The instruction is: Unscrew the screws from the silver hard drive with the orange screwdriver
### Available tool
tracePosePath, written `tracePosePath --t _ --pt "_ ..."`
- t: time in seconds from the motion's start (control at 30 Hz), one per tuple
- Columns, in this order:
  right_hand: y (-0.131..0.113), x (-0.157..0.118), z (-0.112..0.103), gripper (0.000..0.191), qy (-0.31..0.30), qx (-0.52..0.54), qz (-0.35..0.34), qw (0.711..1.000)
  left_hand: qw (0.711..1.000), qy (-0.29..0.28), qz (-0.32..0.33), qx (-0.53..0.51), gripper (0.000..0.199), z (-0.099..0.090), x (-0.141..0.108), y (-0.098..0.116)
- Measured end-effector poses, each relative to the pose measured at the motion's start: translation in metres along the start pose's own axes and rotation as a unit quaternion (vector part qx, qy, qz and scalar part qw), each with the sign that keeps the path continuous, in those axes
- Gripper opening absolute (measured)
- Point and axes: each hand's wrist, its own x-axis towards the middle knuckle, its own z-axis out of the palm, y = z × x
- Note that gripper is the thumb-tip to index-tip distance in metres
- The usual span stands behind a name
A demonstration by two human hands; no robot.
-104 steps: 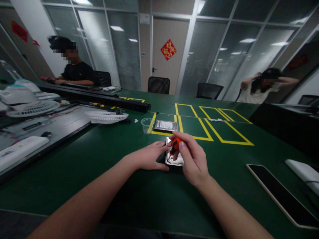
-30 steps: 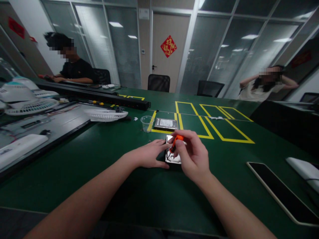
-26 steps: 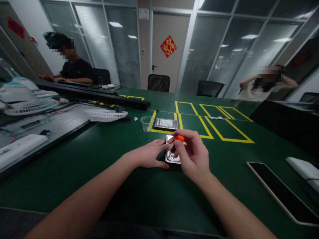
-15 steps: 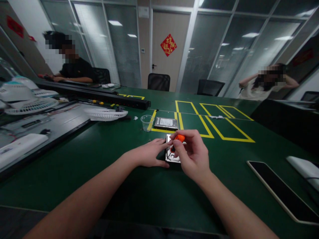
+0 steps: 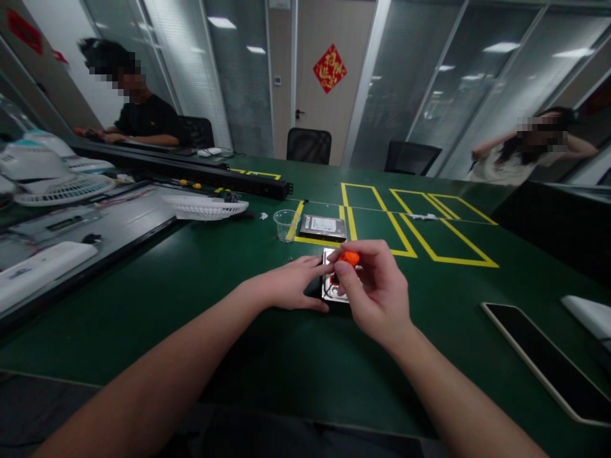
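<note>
A silver hard drive (image 5: 335, 293) lies on the green table in front of me, partly covered by my hands. My left hand (image 5: 296, 284) braces it from the left side, with the thumb at its near edge and the fingers reaching over the far part. In my right hand (image 5: 379, 289) is a screwdriver (image 5: 350, 258) with an orange handle, pinched between thumb and fingers. Its shaft slants down over the drive; whether the tip sits in a screw I cannot tell. Just beyond lies a second hard drive (image 5: 323, 224), label up, beside a clear plastic cup (image 5: 286, 226).
Yellow tape (image 5: 465, 261) marks boxes on the table (image 5: 267, 369). A tablet-like slab (image 5: 539, 356) lies at right. On the left are a large flat panel (image 5: 119, 219), white fan parts (image 5: 205, 207) and a long black bar (image 5: 248, 183). Two people sit across the table.
The view has tilted down slightly and turned a little left. Both hands keep their places at the drive, and the screwdriver stays in the right hand.
</note>
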Motion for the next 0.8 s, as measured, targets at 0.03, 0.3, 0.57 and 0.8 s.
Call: tracePosePath --t 0.03,0.3,0.57,0.8 --pt "0.0004 0.0003 -0.0001 0.022 -0.001 0.003 0.003 1.0 1.0 -0.009 -0.005 0.005 0.085 -0.0002 0.0001 0.0004" --pt "0.0052 0.0013 0.0004 0.023 0.042 0.013 -0.002 0.999 0.999 -0.019 -0.035 0.02 0.094 0.0002 0.0004 0.0019" --pt "0.0086 0.0017 -0.0015 0.033 0.017 -0.028 -0.031 0.999 0.999 -0.016 -0.042 0.013 0.084 0.0 -0.0001 0.0027" --pt "0.0098 -0.001 -0.0048 0.033 -0.008 0.012 -0.011 1.0 0.999 -0.019 -0.023 0.029 0.085 0.0012 0.0009 -0.0003"
